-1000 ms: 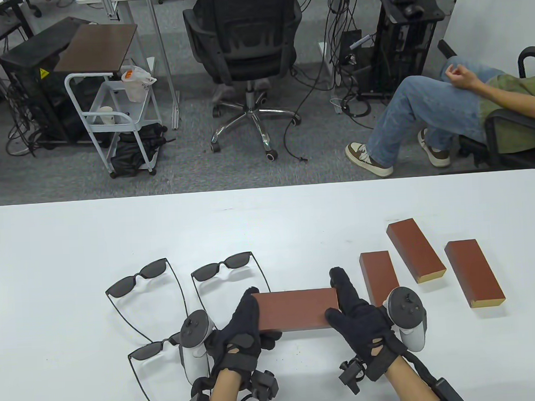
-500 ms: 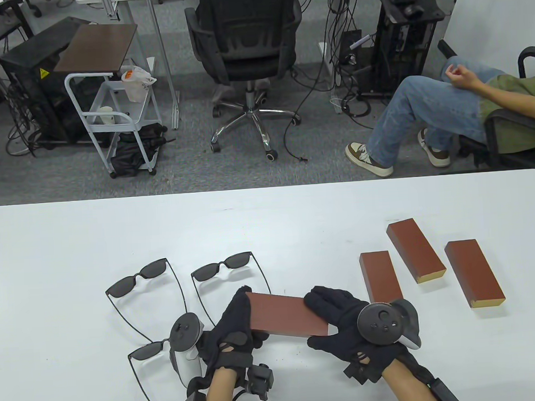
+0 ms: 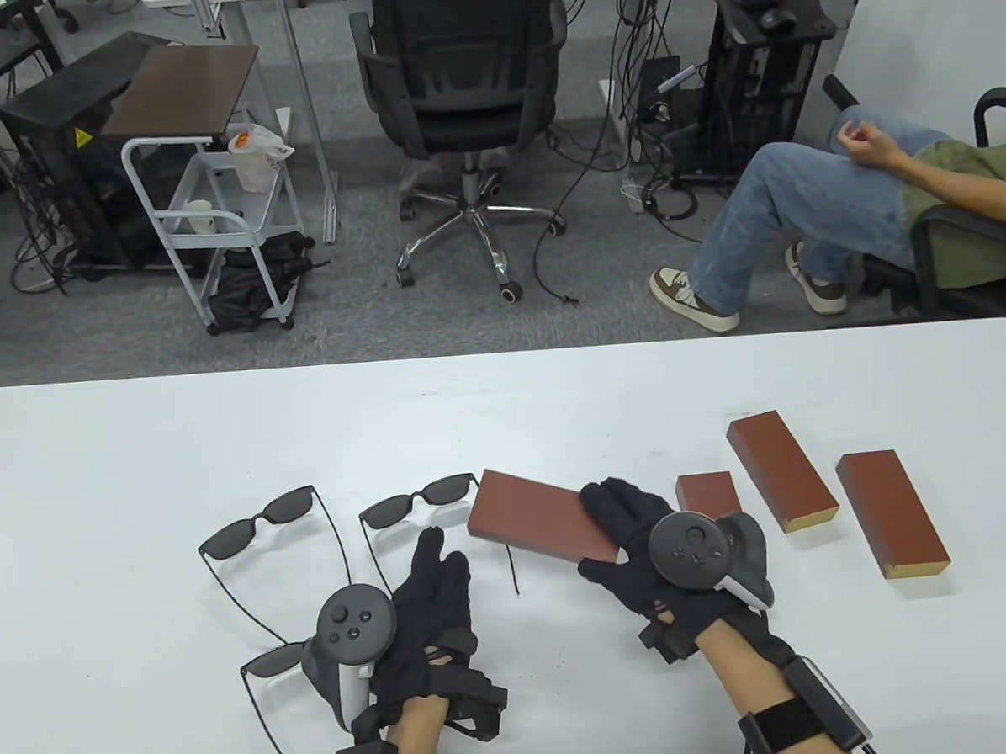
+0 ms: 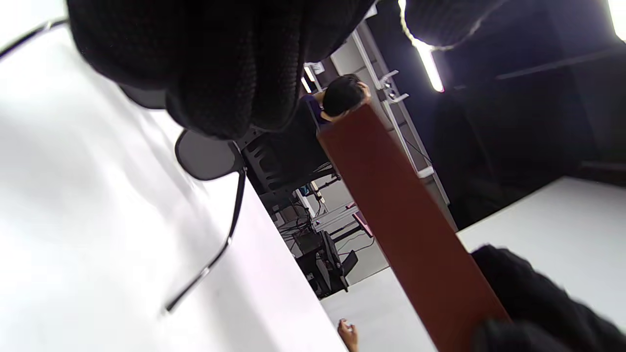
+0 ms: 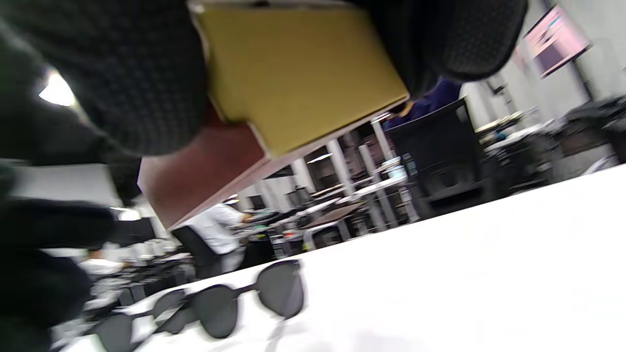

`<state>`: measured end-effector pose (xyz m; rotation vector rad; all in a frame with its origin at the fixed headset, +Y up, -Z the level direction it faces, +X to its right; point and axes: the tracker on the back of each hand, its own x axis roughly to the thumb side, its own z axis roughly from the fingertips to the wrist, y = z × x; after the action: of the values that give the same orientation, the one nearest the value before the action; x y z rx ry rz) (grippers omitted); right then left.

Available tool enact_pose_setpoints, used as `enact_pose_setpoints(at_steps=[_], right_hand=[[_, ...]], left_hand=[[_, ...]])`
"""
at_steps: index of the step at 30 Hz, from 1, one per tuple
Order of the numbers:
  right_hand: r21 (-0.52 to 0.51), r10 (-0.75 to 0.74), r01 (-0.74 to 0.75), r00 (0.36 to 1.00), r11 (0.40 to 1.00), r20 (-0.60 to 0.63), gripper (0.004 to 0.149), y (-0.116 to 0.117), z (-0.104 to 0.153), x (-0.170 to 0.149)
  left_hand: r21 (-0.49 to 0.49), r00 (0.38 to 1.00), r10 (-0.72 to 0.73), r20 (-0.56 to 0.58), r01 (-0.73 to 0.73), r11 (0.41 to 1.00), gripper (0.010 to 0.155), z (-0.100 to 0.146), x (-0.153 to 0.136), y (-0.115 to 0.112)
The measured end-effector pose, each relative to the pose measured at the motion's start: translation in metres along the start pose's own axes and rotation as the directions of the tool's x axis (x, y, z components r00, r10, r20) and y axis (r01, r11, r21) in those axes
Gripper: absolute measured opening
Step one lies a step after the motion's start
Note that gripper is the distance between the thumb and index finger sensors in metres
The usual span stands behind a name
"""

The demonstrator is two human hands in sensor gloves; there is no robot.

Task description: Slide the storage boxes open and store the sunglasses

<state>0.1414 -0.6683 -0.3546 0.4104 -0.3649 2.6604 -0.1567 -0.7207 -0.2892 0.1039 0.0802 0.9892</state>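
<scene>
The right hand [image 3: 647, 546] has its fingers [image 3: 611, 502] curled round one red-brown storage box [image 3: 538, 523], lifted off the tabletop [image 3: 137, 464] at about five o'clock. The left hand [image 3: 426, 604] holds nothing, fingers straight. Three more boxes lie at four o'clock: one [image 3: 708, 493] just beside the right hand, two [image 3: 782, 470] [image 3: 891, 512] farther out. Three sunglasses lie at seven o'clock [image 3: 258, 525] [image 3: 417, 504] [image 3: 273, 659], the nearest partly hidden, seemingly unfolded.

Reddish-brown storage box [image 3: 541, 527] (yellow underneath), black sensor gloves [image 3: 427, 608], dark-lensed black sunglasses [image 3: 417, 501], plain white table [image 3: 137, 464].
</scene>
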Motion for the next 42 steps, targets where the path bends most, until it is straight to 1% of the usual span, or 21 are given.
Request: enact_pose_setpoints(at_steps=[1, 2, 4, 9, 11, 15, 19, 22, 24, 25, 27, 29, 31, 37, 41, 42], right_hand=[[-0.002, 0.027, -0.027, 0.999, 1.000, -0.025, 0.075, 0.000, -0.005, 0.000], [-0.005, 0.076, -0.076, 0.995, 0.997, -0.062, 0.075, 0.002, -0.014, -0.001], [-0.008, 0.158, -0.159, 0.982, 0.987, -0.106, 0.075, 0.005, -0.031, -0.001], [0.052, 0.227, -0.221, 0.947, 0.974, -0.226, 0.075, 0.020, -0.063, -0.005], [0.086, 0.245, -0.230, 0.934, 0.969, -0.261, 0.074, 0.031, -0.073, -0.008], [0.138, 0.283, -0.253, 0.915, 0.958, -0.288, 0.072, 0.051, -0.086, -0.011], [0.190, 0.266, -0.215, 0.916, 0.958, -0.302, 0.071, 0.072, -0.094, -0.012], [0.226, 0.309, -0.253, 0.913, 0.941, -0.265, 0.070, 0.084, -0.101, -0.007], [0.244, 0.308, -0.246, 0.916, 0.938, -0.258, 0.068, 0.091, -0.104, -0.004], [0.269, 0.310, -0.239, 0.914, 0.933, -0.261, 0.067, 0.095, -0.106, -0.003], [0.328, 0.345, -0.254, 0.902, 0.910, -0.260, 0.068, 0.103, -0.108, -0.002], [0.389, 0.422, -0.316, 0.878, 0.865, -0.226, 0.068, 0.111, -0.109, -0.001], [0.423, 0.470, -0.355, 0.859, 0.834, -0.205, 0.069, 0.118, -0.109, -0.002], [0.452, 0.486, -0.363, 0.852, 0.815, -0.192, 0.072, 0.128, -0.105, -0.007], [0.471, 0.489, -0.362, 0.854, 0.804, -0.179, 0.077, 0.124, -0.101, -0.007], [0.454, 0.483, -0.365, 0.858, 0.813, -0.174, 0.077, 0.119, -0.099, -0.007]], left_hand=[[0.003, 0.999, -0.038, 0.016, 0.038, 0.999, 0.069, 0.000, 0.002, 0.001], [0.019, 0.993, -0.109, 0.054, 0.108, 0.994, 0.068, 0.000, 0.005, 0.002], [0.056, 0.977, -0.181, 0.114, 0.175, 0.983, 0.066, 0.000, 0.011, 0.004], [0.063, 0.952, -0.276, 0.133, 0.270, 0.961, 0.066, 0.001, 0.017, 0.003], [0.062, 0.941, -0.311, 0.136, 0.305, 0.950, 0.066, 0.000, 0.018, 0.002], [0.062, 0.918, -0.370, 0.143, 0.364, 0.929, 0.070, -0.001, 0.017, 0.001], [0.060, 0.907, -0.394, 0.146, 0.390, 0.919, 0.072, -0.002, 0.017, 0.000], [0.060, 0.906, -0.398, 0.143, 0.393, 0.917, 0.071, -0.002, 0.017, 0.000], [0.060, 0.904, -0.402, 0.143, 0.398, 0.915, 0.070, -0.002, 0.017, 0.000], [0.059, 0.903, -0.405, 0.142, 0.401, 0.914, 0.070, -0.002, 0.017, 0.000], [0.059, 0.902, -0.409, 0.138, 0.405, 0.912, 0.070, -0.003, 0.017, -0.001], [0.059, 0.900, -0.415, 0.137, 0.410, 0.910, 0.069, -0.003, 0.016, -0.001], [0.059, 0.898, -0.418, 0.137, 0.413, 0.909, 0.069, -0.003, 0.016, -0.001], [0.061, 0.893, -0.426, 0.145, 0.422, 0.905, 0.069, -0.004, 0.018, -0.002], [0.069, 0.890, -0.430, 0.153, 0.424, 0.903, 0.068, -0.004, 0.018, -0.002], [0.073, 0.889, -0.430, 0.158, 0.424, 0.903, 0.067, -0.004, 0.019, -0.002]])
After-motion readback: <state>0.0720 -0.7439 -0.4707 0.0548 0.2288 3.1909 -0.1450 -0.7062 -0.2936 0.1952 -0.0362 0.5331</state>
